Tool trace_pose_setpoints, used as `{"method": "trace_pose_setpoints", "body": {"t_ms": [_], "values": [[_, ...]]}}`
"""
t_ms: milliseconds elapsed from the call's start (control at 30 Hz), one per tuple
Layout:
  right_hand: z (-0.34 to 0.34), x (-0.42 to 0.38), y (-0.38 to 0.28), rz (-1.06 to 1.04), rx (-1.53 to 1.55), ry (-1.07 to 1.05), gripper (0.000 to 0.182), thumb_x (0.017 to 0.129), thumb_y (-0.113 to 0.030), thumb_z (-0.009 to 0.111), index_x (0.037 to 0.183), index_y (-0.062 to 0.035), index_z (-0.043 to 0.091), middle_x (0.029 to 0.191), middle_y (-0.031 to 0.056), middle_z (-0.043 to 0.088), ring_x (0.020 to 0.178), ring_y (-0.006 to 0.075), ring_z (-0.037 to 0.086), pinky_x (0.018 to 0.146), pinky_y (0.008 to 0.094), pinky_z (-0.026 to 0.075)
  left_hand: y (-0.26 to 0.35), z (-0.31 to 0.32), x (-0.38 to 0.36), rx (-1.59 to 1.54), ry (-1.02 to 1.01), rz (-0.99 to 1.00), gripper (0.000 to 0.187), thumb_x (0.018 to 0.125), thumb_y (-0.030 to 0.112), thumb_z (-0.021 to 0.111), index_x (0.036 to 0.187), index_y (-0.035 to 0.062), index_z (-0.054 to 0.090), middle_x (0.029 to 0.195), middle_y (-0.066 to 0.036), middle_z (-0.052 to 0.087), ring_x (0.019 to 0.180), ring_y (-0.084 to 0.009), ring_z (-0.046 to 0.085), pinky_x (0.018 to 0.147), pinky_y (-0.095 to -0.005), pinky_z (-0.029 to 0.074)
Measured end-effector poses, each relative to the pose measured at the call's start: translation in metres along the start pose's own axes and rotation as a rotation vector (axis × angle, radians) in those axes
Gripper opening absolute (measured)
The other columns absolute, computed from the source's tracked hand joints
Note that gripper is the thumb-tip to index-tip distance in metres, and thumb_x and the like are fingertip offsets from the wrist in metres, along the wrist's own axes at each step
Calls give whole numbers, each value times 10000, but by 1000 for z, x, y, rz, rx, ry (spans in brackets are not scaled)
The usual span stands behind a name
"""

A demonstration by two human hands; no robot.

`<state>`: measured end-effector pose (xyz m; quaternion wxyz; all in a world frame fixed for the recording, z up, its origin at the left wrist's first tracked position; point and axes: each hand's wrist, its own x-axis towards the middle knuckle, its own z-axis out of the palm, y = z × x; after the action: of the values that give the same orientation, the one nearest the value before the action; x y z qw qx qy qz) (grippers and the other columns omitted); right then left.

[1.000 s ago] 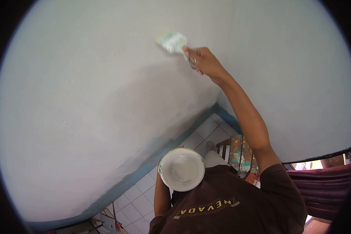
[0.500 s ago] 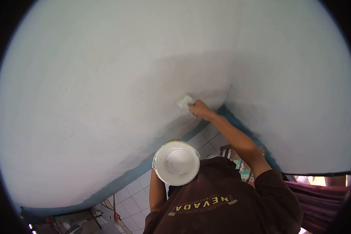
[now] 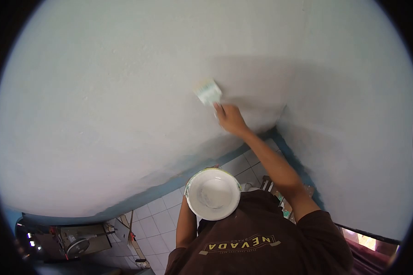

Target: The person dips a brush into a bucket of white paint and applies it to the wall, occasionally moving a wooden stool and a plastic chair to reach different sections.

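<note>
My right hand (image 3: pixel 231 118) is closed round the handle of a wide paintbrush (image 3: pixel 209 93), whose head lies against or close to the white wall (image 3: pixel 101 114). A white bucket (image 3: pixel 213 194) with a yellow-green rim stands in front of my chest, with whitish paint inside. My left forearm (image 3: pixel 186 220) reaches up to the bucket's left side. The bucket hides nearly all of my left hand, so its fingers cannot be made out.
A blue band (image 3: pixel 158 191) runs along the wall's bottom, above a tiled floor (image 3: pixel 157 229). The walls meet in a corner at the right. A fan (image 3: pixel 77 247) and other items stand at the lower left. Dark red cloth (image 3: pixel 367 254) hangs at the lower right.
My right hand and the brush have moved up and slightly left along the wall. The bucket appears a little further right, and the view has shifted, showing more of the lower left.
</note>
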<state>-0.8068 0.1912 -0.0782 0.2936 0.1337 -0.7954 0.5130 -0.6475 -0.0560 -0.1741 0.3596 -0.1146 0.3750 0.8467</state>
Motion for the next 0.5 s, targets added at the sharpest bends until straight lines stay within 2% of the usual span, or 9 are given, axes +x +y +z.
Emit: {"method": "trace_pose_setpoints", "body": {"t_ms": [67, 133, 200, 233, 267, 400, 467, 500], "values": [[1, -49, 39, 520, 80, -291, 466, 1052, -332, 491, 733, -8, 595, 507, 101, 569, 436, 217, 595, 489, 381, 488, 2, -1, -1, 72, -55, -27, 458, 1031, 260, 534, 1442, 59, 509, 1281, -47, 653, 1052, -147, 663, 929, -334, 563], [-1, -77, 71, 928, 149, -419, 432, 1040, -315, 502, 776, 11, 605, 543, 89, 594, 449, 184, 586, 477, 367, 478, 3, 11, -2, 56, -38, -11, 454, 1032, 256, 531, 1445, 68, 508, 1284, -49, 651, 1052, -147, 663, 929, -333, 562], [-4, -74, 82, 970, 180, -384, 425, 1035, -311, 505, 782, 15, 606, 563, 86, 603, 449, 173, 580, 470, 356, 471, 2, 5, -1, 52, -16, 6, 451, 1033, 252, 529, 1448, 77, 507, 1287, -51, 649, 1051, -148, 662, 929, -331, 561], [-4, -71, 84, 1006, 209, -344, 418, 1031, -307, 508, 788, 18, 608, 584, 83, 613, 449, 162, 574, 463, 346, 464, -3, -9, 3, -62, -34, -3, 461, 1029, 220, 467, 1447, 26, 484, 1338, -119, 611, 1103, -212, 652, 945, -371, 565], [-15, -44, 54, 950, 260, -312, 422, 1032, -305, 503, 766, 10, 595, 582, 72, 593, 456, 153, 562, 454, 328, 460, -5, -16, 7, -177, -56, -9, 475, 1025, 187, 406, 1447, -26, 461, 1389, -187, 573, 1154, -276, 642, 960, -411, 569], [-59, 44, -65, 668, 364, -312, 455, 1047, -295, 496, 692, -19, 566, 531, 30, 508, 429, 126, 493, 430, 308, 433, 6, -1, -2, -100, -28, -56, 449, 1024, 166, 407, 1417, -31, 497, 1361, -187, 597, 1138, -280, 652, 959, -409, 569], [-75, 66, -118, 500, 319, -271, 506, 1055, -442, 482, 732, -56, 534, 509, -15, 440, 409, 76, 402, 390, 261, 367, 8, -3, 4, 68, 47, -65, 423, 1023, 163, 419, 1376, -34, 543, 1321, -180, 627, 1121, -271, 660, 955, -409, 571], [-77, 73, -133, 498, 313, -275, 506, 1055, -442, 482, 732, -56, 534, 509, -15, 440, 409, 76, 402, 390, 261, 367, 10, -1, 6, 63, 43, -63, 423, 1023, 163, 419, 1376, -34, 543, 1321, -180, 627, 1121, -271, 660, 955, -409, 571]]}}
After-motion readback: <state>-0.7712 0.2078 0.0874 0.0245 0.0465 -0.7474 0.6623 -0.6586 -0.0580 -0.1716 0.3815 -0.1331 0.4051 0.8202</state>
